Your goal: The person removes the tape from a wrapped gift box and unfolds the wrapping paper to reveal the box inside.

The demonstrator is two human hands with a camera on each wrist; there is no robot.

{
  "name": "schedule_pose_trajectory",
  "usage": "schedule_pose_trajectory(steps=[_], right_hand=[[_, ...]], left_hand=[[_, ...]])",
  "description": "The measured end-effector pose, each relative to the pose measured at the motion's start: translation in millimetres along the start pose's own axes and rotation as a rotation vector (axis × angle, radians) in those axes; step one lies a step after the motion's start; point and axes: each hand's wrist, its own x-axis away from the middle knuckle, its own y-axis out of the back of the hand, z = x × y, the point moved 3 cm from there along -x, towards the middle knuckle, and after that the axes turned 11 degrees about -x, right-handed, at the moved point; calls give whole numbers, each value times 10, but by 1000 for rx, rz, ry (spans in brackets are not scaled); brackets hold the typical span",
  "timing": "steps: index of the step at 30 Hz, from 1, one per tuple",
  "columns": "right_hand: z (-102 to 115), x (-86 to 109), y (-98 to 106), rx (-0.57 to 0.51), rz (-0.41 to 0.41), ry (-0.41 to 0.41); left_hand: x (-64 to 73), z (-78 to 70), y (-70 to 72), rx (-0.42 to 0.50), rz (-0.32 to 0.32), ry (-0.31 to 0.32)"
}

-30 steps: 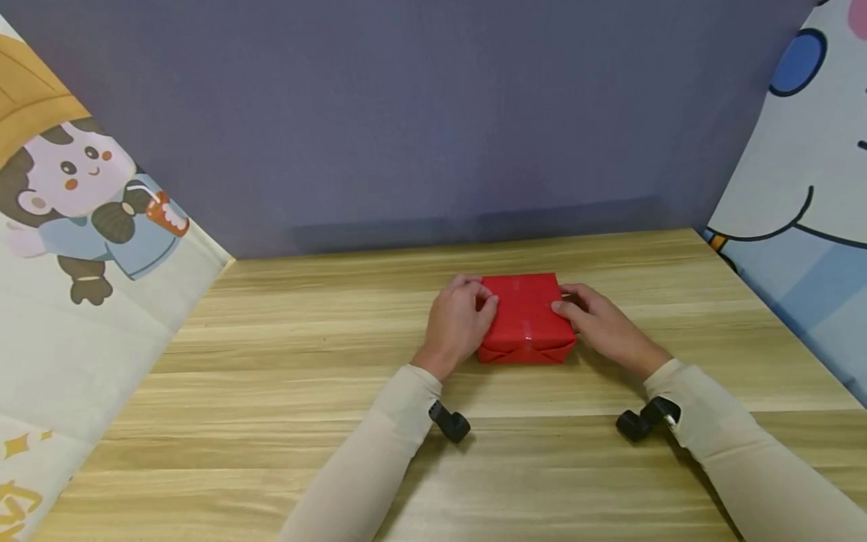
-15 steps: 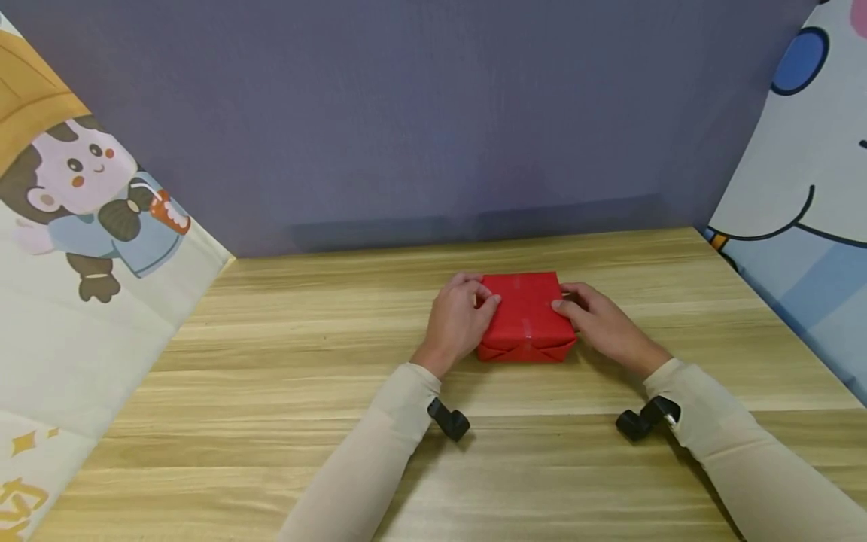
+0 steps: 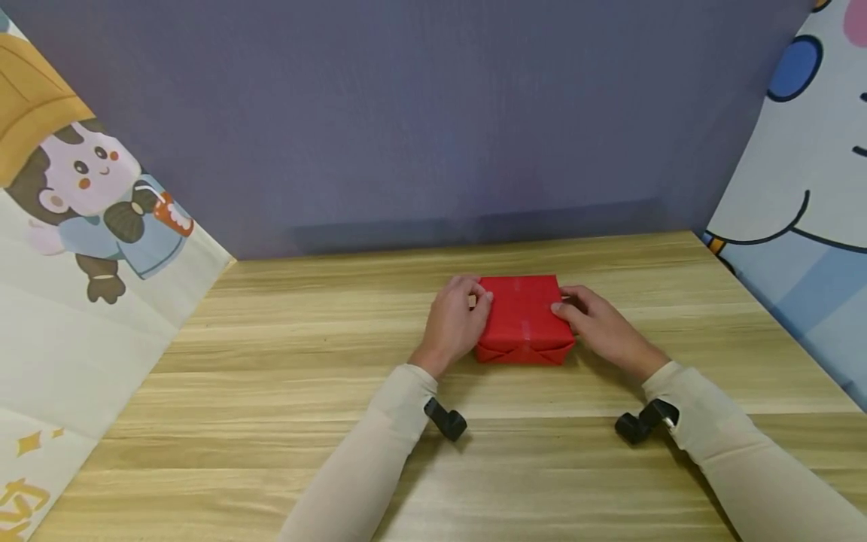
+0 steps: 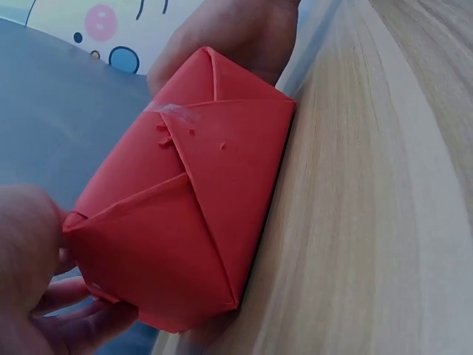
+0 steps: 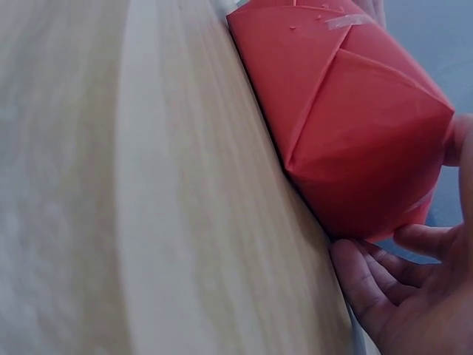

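Observation:
A box wrapped in red paper (image 3: 524, 309) lies on the wooden table, clear tape on its top and folded paper flaps on its near side. My left hand (image 3: 455, 320) holds its left side, thumb at the top edge and fingers down the side. From the right, my right hand (image 3: 606, 327) grips the opposite side with the thumb on the top edge. In the left wrist view, the folded end of the red box (image 4: 199, 200) shows small torn spots beside the tape. The right wrist view has fingertips (image 5: 355, 270) low against the box, near the tabletop.
The wooden table (image 3: 271, 391) runs back to a grey-blue panel (image 3: 433, 128). Cartoon-printed sheets stand on the left (image 3: 68, 339) and right (image 3: 779, 173). Black camera mounts sit on both wrists, over beige sleeves (image 3: 366, 459).
My left thumb has slid slightly left, back to the box's top edge, and a small gap now shows between thumb and fingers. The box and right hand stay nearly in place.

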Motion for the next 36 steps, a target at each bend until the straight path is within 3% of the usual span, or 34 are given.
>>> schedule_pose_trajectory(steps=[10,13,16,19,31,36], right_hand=[[16,-26,-30,-13,8,7],[9,-24,-40,-8,5,4],[6,-19,-36,6,-5,1],[7,-15,-30,11,-11,0],[18,-4,-20,2,-2,9],[36,6,-10,-30,18,1]], left_hand=[[-1,69,4,19,-48,39],[14,50,30,-75,-40,26],[30,-21,69,-213,-41,-39],[41,-82,93,-267,-53,-101],[12,-81,63,-184,-80,-81],[11,-51,48,-94,-93,-52]])
